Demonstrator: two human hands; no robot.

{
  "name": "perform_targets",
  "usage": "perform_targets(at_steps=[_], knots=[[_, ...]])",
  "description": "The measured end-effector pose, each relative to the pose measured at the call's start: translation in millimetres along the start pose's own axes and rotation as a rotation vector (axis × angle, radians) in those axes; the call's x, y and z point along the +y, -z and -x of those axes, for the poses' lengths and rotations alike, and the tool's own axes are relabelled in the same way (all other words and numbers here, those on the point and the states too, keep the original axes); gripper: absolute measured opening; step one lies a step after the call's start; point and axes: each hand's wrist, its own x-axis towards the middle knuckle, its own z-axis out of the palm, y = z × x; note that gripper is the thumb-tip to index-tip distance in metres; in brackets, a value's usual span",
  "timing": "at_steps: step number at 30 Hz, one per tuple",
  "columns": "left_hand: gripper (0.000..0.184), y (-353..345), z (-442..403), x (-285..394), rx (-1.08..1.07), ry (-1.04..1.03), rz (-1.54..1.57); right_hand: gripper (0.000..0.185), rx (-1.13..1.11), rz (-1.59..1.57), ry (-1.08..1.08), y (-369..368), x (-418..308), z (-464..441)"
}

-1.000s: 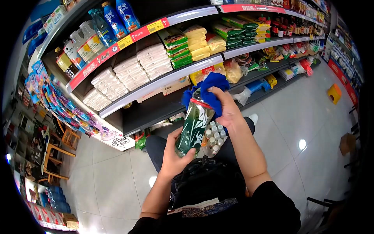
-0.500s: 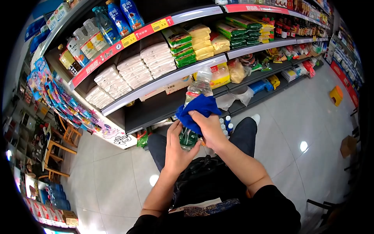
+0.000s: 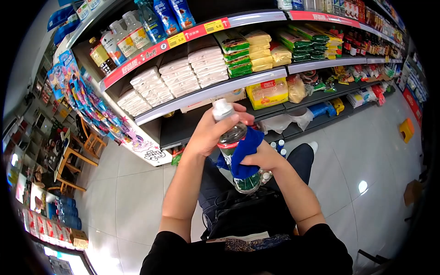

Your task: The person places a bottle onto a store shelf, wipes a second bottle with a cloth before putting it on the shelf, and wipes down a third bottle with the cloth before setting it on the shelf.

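Note:
My left hand is closed around the neck of a clear plastic bottle, just below its white cap. The bottle has a red and green label and leans with its cap toward the shelf. A blue cloth is bunched in my right hand, whose fingers press it against the side of the bottle. The cloth covers part of the label. Several small bottles with white caps stand on the floor beyond my right hand.
Ahead is a shelf unit with a bottom shelf, stacked white packs, a yellow pack and drink bottles above. A rack of hanging packets adjoins its left end. A yellow stool stands on the floor at right.
My left hand has gone from the bottle's base to its neck. The bottle has come lower and closer to me, and the cloth in my right hand is now on its side.

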Motion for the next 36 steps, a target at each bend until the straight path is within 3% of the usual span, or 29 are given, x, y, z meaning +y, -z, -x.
perform_targets(at_steps=[3, 7, 8, 15, 20, 23, 30, 33, 36], knots=[[0.028, 0, -1, -6, 0.072, -0.029, 0.003, 0.056, 0.057, -0.170, -0.135, -9, -6, 2], [0.025, 8, -2, -2, 0.151, -0.110, -0.147, 0.050, 0.042, -0.037, -0.076, -14, -2, -6], [0.025, 6, -2, -1, 0.201, -0.110, -0.144, 0.055, -0.001, 0.047, -0.102, -10, -2, -8], [0.023, -3, 2, -7, 0.428, -0.298, -0.261, 0.069, 0.250, 0.530, 0.173, -25, 2, -23], [0.021, -11, 9, -18, 0.462, -0.261, -0.183, 0.088, 0.435, 0.756, 0.193, -40, -18, -18], [0.020, -10, 10, -14, 0.440, -0.224, -0.184, 0.085, 0.431, 0.672, 0.239, -39, -5, -18], [0.021, 4, 8, 7, 0.474, -0.243, -0.163, 0.074, 0.239, 0.757, 0.043, -29, 7, -11], [0.025, 11, 9, 3, 0.450, -0.243, -0.116, 0.076, 0.064, 0.494, 0.002, -15, 7, -10], [0.024, 9, 10, -1, 0.406, -0.192, -0.044, 0.063, -0.043, 0.442, 0.021, -7, -11, -14]])
